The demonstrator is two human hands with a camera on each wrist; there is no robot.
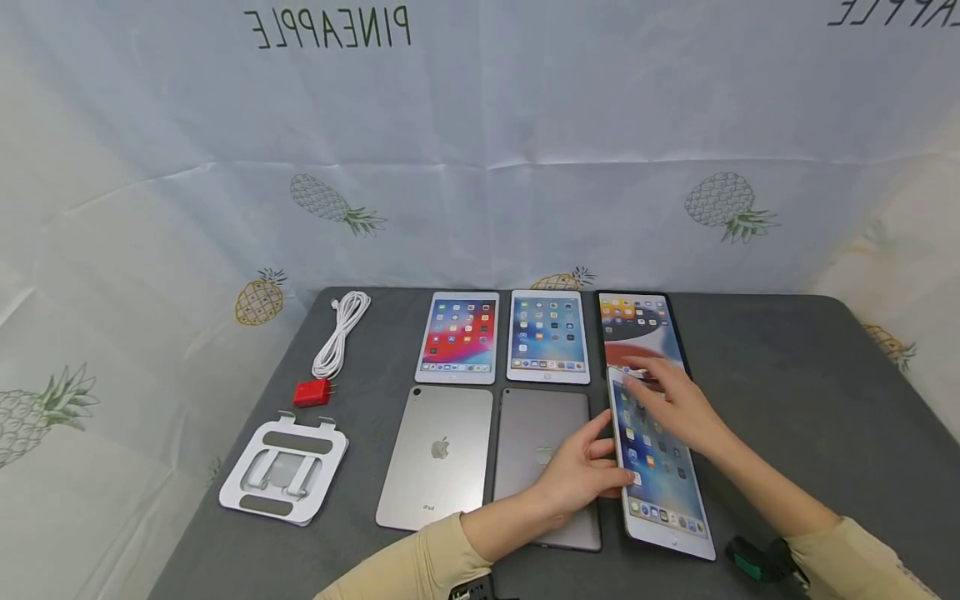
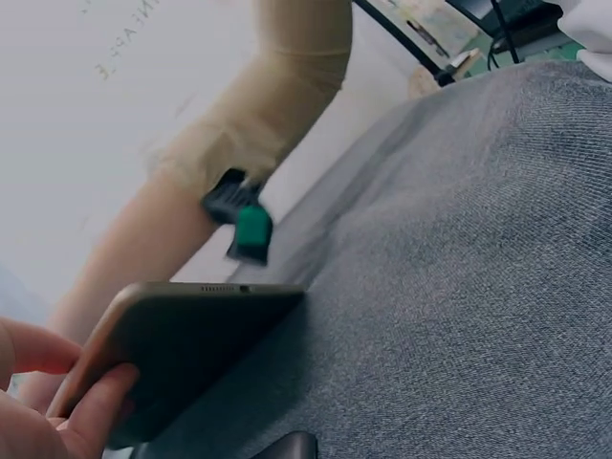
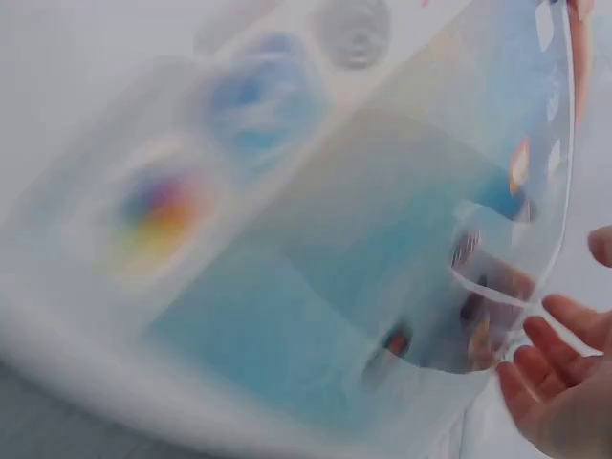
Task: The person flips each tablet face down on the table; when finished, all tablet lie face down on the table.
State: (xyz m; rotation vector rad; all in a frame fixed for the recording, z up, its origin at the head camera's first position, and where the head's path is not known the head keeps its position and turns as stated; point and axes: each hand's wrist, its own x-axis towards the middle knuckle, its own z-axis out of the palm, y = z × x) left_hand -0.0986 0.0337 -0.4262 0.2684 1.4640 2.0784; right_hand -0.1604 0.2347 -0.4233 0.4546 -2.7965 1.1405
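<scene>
Gray tablet (image 1: 528, 417): partly covered by the left hand (image 1: 581, 467); rear logo half lost to view;
Black-edged tablet (image 1: 633, 321): lower part hidden behind the right hand (image 1: 678, 408) and the held tablet (image 1: 663, 467);
Held tablet, right wrist view: screen blurred; left side cut off;
Silver tablet (image 1: 435, 479): lower right corner behind the left sleeve (image 1: 423, 558);
Backdrop lettering (image 1: 892, 12): right-hand word cut off;
Right fingers' grip: cannot be told

Pale yellow sleeves (image 1: 414, 565) are worn; at the right cuff (image 1: 821, 537) a black gadget (image 1: 778, 557) with a green block (image 2: 252, 227) is attached, at the left a black piece (image 1: 472, 589).
</scene>
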